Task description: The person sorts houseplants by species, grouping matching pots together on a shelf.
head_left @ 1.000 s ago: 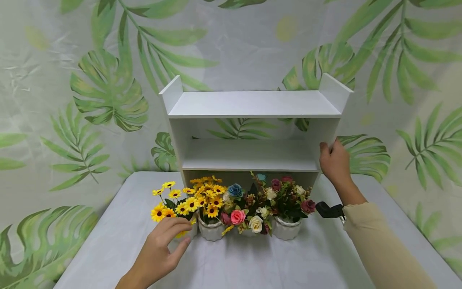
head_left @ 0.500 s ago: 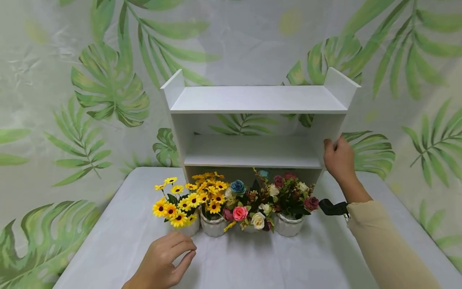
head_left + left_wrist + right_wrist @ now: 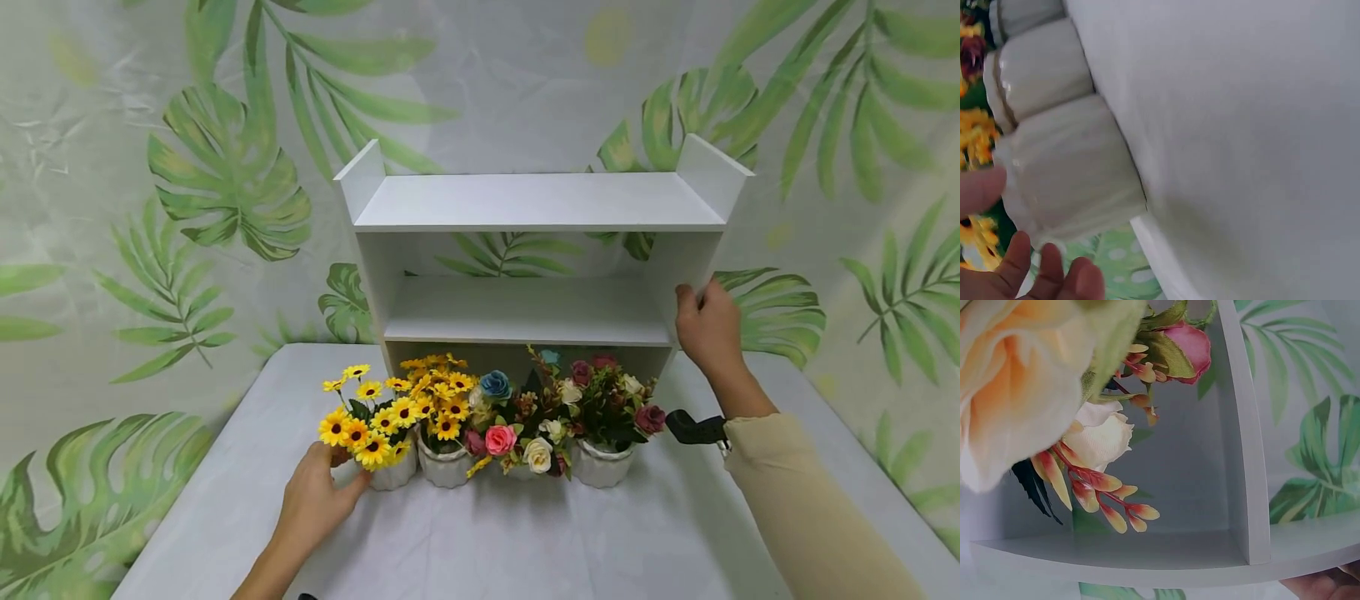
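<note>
My left hand [image 3: 311, 500] is at the left side of the leftmost white pot [image 3: 393, 475], which holds yellow sunflower-like blooms [image 3: 367, 433]. In the left wrist view, the thumb [image 3: 982, 187] and fingertips [image 3: 1054, 269] are spread at either side of this pot's rim; firm contact cannot be made out. On the white shelf unit [image 3: 525, 308], my right hand [image 3: 711, 329] grips the right side panel, thumb on the inner side. The right wrist view catches only a bit of that hand [image 3: 1329, 586] beside the panel.
More white pots stand in a row before the shelf: one with yellow flowers [image 3: 442, 417], then mixed roses [image 3: 500, 439] and dark-red and cream roses [image 3: 600, 400]. A leaf-print cloth [image 3: 510, 100] hangs behind. A white cloth covers the table [image 3: 495, 550].
My left hand drew back from the yellow flowers with fingers together, then moved forward and left, spreading around the leftmost pot. The right hand keeps its grip on the shelf panel.
</note>
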Demonstrator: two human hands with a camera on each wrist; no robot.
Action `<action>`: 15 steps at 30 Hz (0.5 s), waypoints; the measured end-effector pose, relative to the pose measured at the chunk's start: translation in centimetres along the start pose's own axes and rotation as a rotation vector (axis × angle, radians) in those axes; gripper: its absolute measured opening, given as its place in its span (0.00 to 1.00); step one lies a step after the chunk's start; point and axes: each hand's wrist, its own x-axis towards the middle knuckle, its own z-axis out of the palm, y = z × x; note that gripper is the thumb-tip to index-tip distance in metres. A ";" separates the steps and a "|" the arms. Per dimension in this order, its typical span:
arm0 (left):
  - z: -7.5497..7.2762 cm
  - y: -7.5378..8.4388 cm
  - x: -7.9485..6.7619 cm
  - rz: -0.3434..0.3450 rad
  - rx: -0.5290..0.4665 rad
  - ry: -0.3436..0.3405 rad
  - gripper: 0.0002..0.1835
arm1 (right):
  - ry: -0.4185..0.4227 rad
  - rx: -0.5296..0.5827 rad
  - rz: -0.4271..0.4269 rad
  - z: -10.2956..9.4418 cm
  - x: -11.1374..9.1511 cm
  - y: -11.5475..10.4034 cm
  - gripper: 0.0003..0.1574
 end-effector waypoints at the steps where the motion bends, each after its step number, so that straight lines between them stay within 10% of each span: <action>1: -0.1 -0.2 0.4 -0.016 -0.035 -0.012 0.26 | 0.001 0.000 -0.001 0.0 0.0 0.0 0.28; 7: 0.5 -1.3 2.8 0.016 -0.327 -0.170 0.45 | 0.015 -0.002 -0.015 0.0 0.1 0.0 0.27; 15: 1.6 -1.4 4.6 -0.077 -0.487 -0.343 0.44 | 0.032 0.000 -0.022 0.1 -0.3 -0.2 0.26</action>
